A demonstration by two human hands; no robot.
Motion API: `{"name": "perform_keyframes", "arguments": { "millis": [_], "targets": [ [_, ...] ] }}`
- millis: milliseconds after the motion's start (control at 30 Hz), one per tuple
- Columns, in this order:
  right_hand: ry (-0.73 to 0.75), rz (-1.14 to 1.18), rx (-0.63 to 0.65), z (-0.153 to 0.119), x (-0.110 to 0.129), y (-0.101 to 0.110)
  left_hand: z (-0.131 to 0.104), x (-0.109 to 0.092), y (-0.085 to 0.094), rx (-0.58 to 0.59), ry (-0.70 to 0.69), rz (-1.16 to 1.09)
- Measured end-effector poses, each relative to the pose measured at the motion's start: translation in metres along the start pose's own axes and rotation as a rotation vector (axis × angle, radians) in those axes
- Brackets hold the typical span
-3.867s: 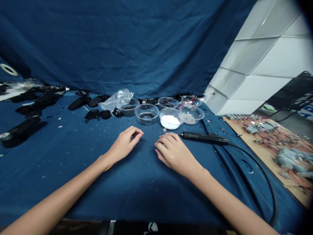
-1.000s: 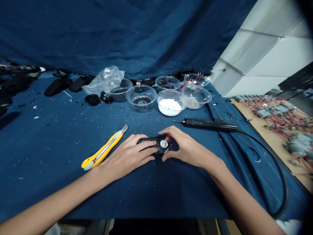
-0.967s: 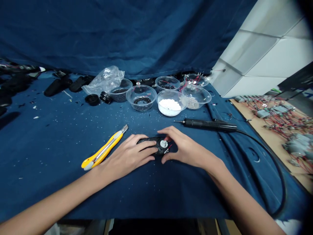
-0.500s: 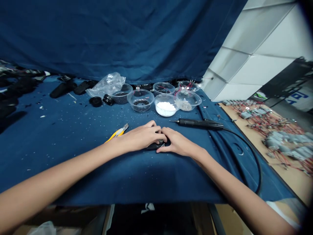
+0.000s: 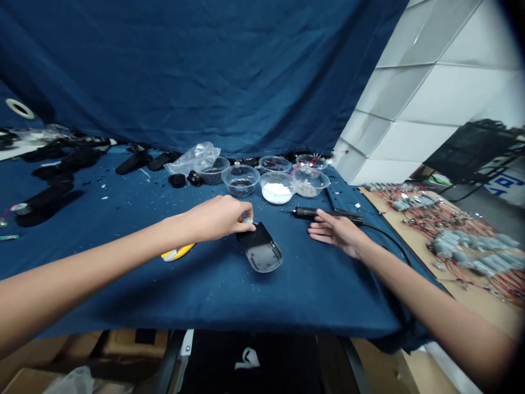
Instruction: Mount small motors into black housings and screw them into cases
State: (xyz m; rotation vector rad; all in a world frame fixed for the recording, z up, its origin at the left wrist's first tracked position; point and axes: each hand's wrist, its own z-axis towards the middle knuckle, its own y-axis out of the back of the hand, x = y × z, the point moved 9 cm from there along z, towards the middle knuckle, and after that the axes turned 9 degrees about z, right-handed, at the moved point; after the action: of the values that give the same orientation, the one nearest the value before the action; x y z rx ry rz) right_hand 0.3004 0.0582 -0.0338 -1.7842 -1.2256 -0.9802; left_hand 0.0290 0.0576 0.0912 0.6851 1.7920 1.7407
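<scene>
A black plastic housing (image 5: pixel 263 253) with an open, hollow-looking face lies tilted on the blue cloth. My left hand (image 5: pixel 223 218) pinches its far end, where a small pale part (image 5: pixel 248 220) shows beside the fingertips. To the right, my right hand (image 5: pixel 334 232) has its fingers stretched out at the near side of a black electric screwdriver (image 5: pixel 305 213), overlapping its body; whether they touch it I cannot tell. Yellow-handled cutters (image 5: pixel 178 253) lie partly hidden under my left forearm.
Several clear bowls stand at the back, one with white material (image 5: pixel 276 192), one with dark screws (image 5: pixel 241 187). A plastic bag (image 5: pixel 197 157) and black round caps (image 5: pixel 177 180) sit beside them. Grey motors with red wires (image 5: pixel 463 241) cover a board at right. Black housings (image 5: pixel 45 200) lie left.
My hands have moved apart. The right hand has let go of the housing and gone right to the screwdriver; the left still holds the housing, now more exposed. The view has shifted slightly.
</scene>
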Motion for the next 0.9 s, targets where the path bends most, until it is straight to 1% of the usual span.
{"name": "perform_keyframes", "arguments": {
  "millis": [33, 67, 100, 133, 200, 267, 333, 400, 433, 467, 500, 533, 567, 633, 667, 700, 733, 767, 833, 900],
  "targets": [
    [-0.137, 0.058, -0.025, 0.004, -0.008, 0.011, 0.000, 0.002, -0.001, -0.010, 0.072, 0.012],
    [-0.238, 0.113, -0.045, 0.007, -0.013, 0.019, 0.000, 0.003, -0.005, -0.025, 0.142, 0.028],
    [-0.299, 0.157, -0.065, 0.010, -0.015, 0.025, 0.001, 0.003, -0.009, -0.041, 0.202, 0.045],
    [-0.338, 0.186, -0.087, 0.014, -0.016, 0.029, 0.002, 0.001, -0.016, -0.045, 0.246, 0.058],
    [-0.366, 0.205, -0.131, 0.021, -0.016, 0.034, 0.004, -0.004, -0.032, -0.026, 0.288, 0.063],
    [-0.371, 0.189, -0.171, 0.025, -0.016, 0.037, 0.006, -0.009, -0.043, -0.021, 0.263, 0.067],
    [-0.354, 0.177, -0.204, 0.027, -0.014, 0.037, 0.007, -0.011, -0.043, -0.076, 0.194, 0.070],
    [-0.308, 0.182, -0.227, 0.026, -0.012, 0.034, 0.008, -0.013, -0.040, -0.137, 0.089, 0.040],
    [-0.276, 0.187, -0.236, 0.025, -0.011, 0.032, 0.009, -0.013, -0.041, -0.143, 0.032, 0.013],
    [-0.213, 0.202, -0.243, 0.024, -0.009, 0.029, 0.011, -0.013, -0.044, -0.130, -0.021, -0.021],
    [-0.117, 0.230, -0.247, 0.023, -0.004, 0.026, 0.013, -0.014, -0.049, -0.105, -0.069, -0.053],
    [0.014, 0.270, -0.258, 0.021, 0.004, 0.024, 0.014, -0.014, -0.055, -0.081, -0.107, -0.082],
    [0.183, 0.321, -0.287, 0.017, 0.014, 0.023, 0.016, -0.014, -0.060, -0.068, -0.130, -0.106],
    [0.535, 0.419, -0.407, -0.001, 0.036, 0.028, 0.018, -0.011, -0.066, -0.076, -0.140, -0.147],
    [0.672, 0.455, -0.483, -0.012, 0.044, 0.030, 0.018, -0.011, -0.068, -0.086, -0.138, -0.163],
    [0.769, 0.488, -0.549, -0.023, 0.052, 0.030, 0.017, -0.011, -0.070, -0.095, -0.132, -0.176],
    [0.835, 0.524, -0.586, -0.031, 0.061, 0.027, 0.016, -0.011, -0.070, -0.101, -0.125, -0.185],
    [0.877, 0.563, -0.592, -0.037, 0.071, 0.021, 0.014, -0.013, -0.070, -0.101, -0.119, -0.187],
    [0.948, 0.688, -0.509, -0.046, 0.095, 0.004, 0.009, -0.018, -0.068, -0.101, -0.107, -0.165],
    [0.978, 0.747, -0.445, -0.055, 0.113, -0.013, 0.005, -0.019, -0.061, -0.105, -0.096, -0.143]
  ]
}}
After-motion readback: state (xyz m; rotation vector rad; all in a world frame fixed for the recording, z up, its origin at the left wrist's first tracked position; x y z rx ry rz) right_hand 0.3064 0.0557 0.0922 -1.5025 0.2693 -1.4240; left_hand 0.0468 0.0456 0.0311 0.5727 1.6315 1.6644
